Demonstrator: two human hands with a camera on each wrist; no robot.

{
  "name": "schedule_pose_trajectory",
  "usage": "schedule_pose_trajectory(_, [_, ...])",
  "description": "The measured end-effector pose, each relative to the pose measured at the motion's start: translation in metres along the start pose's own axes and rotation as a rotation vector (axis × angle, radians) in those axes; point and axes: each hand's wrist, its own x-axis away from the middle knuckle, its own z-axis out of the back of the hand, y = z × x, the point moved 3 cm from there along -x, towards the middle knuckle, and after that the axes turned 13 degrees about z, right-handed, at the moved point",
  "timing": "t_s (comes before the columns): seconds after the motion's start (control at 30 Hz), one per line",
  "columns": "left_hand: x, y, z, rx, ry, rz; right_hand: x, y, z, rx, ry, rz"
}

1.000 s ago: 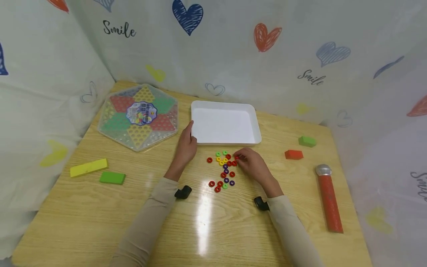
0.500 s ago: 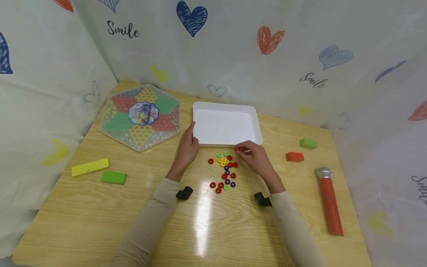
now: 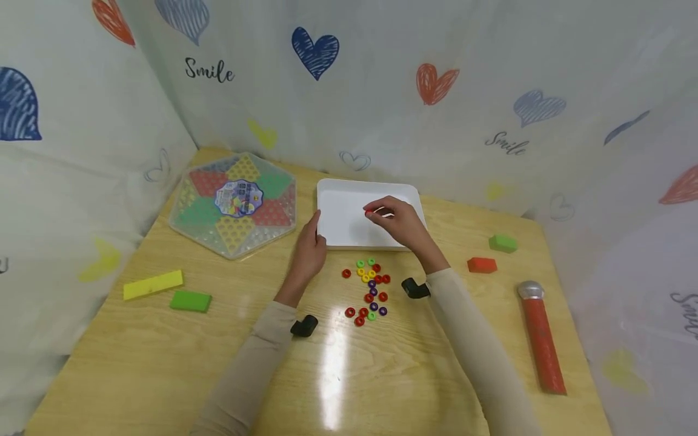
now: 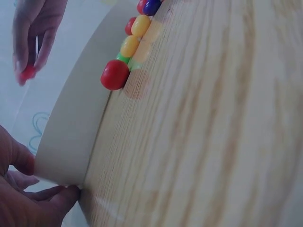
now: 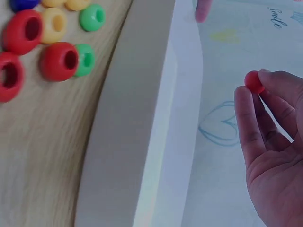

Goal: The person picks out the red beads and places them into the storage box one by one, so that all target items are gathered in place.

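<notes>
The right hand (image 3: 400, 221) has moved from the beads (image 3: 369, 289) to above the tray (image 3: 340, 227), its grip pinching a red bead (image 3: 369, 212); the left hand (image 3: 309, 254) grips the tray's corner.

The right hand (image 5: 270, 156) pinches a small red bead (image 5: 254, 81) at its fingertips (image 5: 266, 75) above the white tray (image 5: 142, 142). Beside the tray's outer wall, red, yellow, green and blue ring beads (image 5: 57, 60) lie on the wooden surface (image 5: 42, 161). Another fingertip shows at the top edge.
</notes>
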Motion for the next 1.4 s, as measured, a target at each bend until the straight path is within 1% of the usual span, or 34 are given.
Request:
schedule_pose_trajectory(0.13, [-0.001,-0.001,-0.001,0.001,-0.003,0.004,-0.024,0.006,-0.007,-0.039,-0.038,-0.039])
schedule_pose_trajectory(0.33, [0.000,-0.001,-0.001,0.006,0.000,0.003,-0.058,0.014,-0.021,-0.136,-0.107,-0.079])
schedule_pose_trajectory(0.47, [0.003,0.000,-0.002,0.004,0.001,-0.004,-0.075,0.015,-0.028,-0.153,-0.152,-0.083])
schedule_pose_trajectory(0.6, [0.005,0.001,-0.002,0.001,0.013,-0.002,-0.087,0.014,-0.035,-0.157,-0.199,-0.096])
schedule_pose_trajectory(0.93, [0.009,-0.002,-0.003,0.010,0.051,-0.033,-0.105,0.017,-0.056,-0.099,-0.294,-0.157])
schedule_pose_trajectory(1.13, [0.010,-0.007,-0.004,0.014,0.066,-0.037,-0.113,0.025,-0.075,-0.005,-0.373,-0.116])
schedule_pose_trajectory(1.27, [0.009,-0.007,-0.006,0.010,0.067,-0.033,-0.116,0.022,-0.080,0.052,-0.392,-0.117])
schedule_pose_trajectory(1.4, [0.007,-0.006,-0.005,-0.003,0.074,-0.047,-0.117,0.017,-0.080,0.092,-0.390,-0.137])
